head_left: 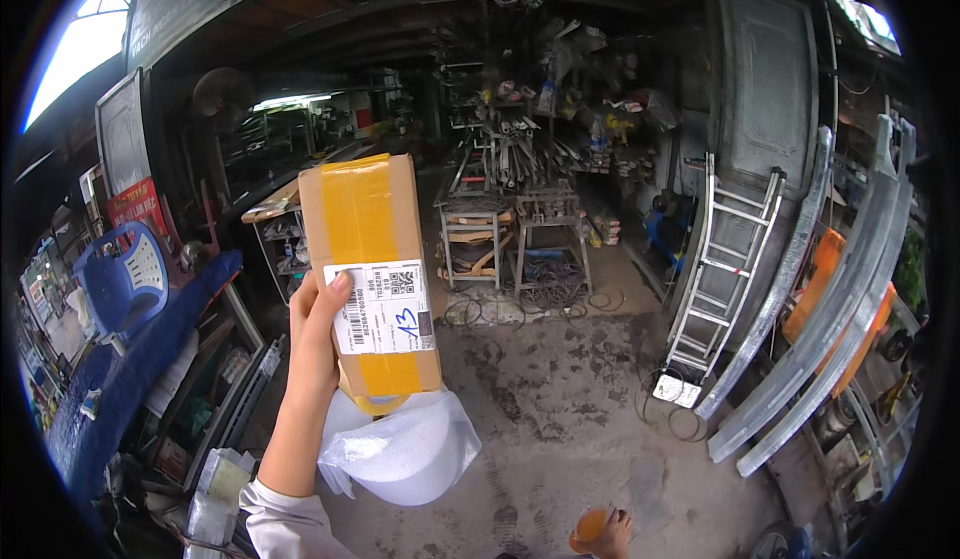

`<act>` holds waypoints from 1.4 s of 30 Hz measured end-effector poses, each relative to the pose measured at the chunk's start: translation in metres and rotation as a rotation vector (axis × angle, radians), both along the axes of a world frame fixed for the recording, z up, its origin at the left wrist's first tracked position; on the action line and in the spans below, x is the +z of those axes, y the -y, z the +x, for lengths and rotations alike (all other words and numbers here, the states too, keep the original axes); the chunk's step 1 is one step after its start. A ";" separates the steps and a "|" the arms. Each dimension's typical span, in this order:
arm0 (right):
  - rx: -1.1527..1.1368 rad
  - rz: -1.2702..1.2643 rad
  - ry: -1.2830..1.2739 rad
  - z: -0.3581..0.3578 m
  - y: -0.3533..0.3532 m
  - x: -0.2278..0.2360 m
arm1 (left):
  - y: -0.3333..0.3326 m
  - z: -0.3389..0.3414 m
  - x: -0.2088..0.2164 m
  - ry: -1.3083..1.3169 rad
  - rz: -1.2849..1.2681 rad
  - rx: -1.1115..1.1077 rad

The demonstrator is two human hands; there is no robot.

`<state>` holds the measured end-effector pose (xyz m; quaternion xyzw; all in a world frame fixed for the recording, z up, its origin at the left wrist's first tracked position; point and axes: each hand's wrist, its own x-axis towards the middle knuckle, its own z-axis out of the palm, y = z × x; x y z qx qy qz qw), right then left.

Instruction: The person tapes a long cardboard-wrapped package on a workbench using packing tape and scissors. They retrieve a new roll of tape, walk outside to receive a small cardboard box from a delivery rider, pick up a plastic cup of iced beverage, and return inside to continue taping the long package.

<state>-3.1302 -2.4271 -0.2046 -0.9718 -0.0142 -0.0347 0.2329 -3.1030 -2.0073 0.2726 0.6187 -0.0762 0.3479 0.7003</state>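
My left hand [325, 324] is raised and closed around a tall cardboard box [413, 219]. Yellow tape runs lengthwise down the box, and a white printed label [380, 308] with blue handwriting is on its face. My thumb presses on the label; the other fingers are hidden behind the box. Directly below hangs a rounded bundle in white translucent wrap [405, 454], with a yellow loop [380, 403] at its top. What holds the bundle up is hidden. At the lower edge, my right hand [618, 534], small and partly cut off, grips a rounded orange-brown thing [592, 526].
An aluminium ladder [722, 269] leans at the right beside long grey metal rails [830, 329]. Metal stands [550, 244] with coiled wire and stacked bars are ahead. A blue plastic chair [125, 279] and a blue-covered surface [85, 409] lie left. The concrete floor [560, 409] is stained.
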 end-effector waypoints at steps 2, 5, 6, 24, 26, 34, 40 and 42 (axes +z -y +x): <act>-0.001 -0.010 -0.019 -0.011 -0.011 -0.001 | -0.011 -0.002 0.001 -0.022 0.027 -0.010; 0.000 -0.014 -0.046 -0.023 -0.026 -0.002 | -0.023 -0.002 -0.001 -0.042 0.029 -0.075; -0.004 -0.017 -0.052 -0.028 -0.030 -0.003 | -0.025 -0.003 -0.003 -0.035 0.030 -0.116; -0.073 -0.049 -0.042 -0.076 -0.063 -0.009 | -0.036 -0.010 -0.011 -0.065 0.077 -0.275; -0.086 -0.035 -0.058 -0.080 -0.063 -0.010 | -0.034 -0.008 -0.013 -0.064 0.072 -0.289; -0.157 0.008 -0.083 -0.090 -0.059 -0.013 | -0.027 -0.004 -0.015 -0.083 0.077 -0.303; -0.119 -0.036 -0.189 -0.092 -0.056 -0.010 | -0.023 -0.008 -0.015 -0.064 0.071 -0.282; -0.152 0.033 -0.097 -0.089 -0.056 -0.011 | -0.021 -0.011 -0.013 -0.057 0.066 -0.295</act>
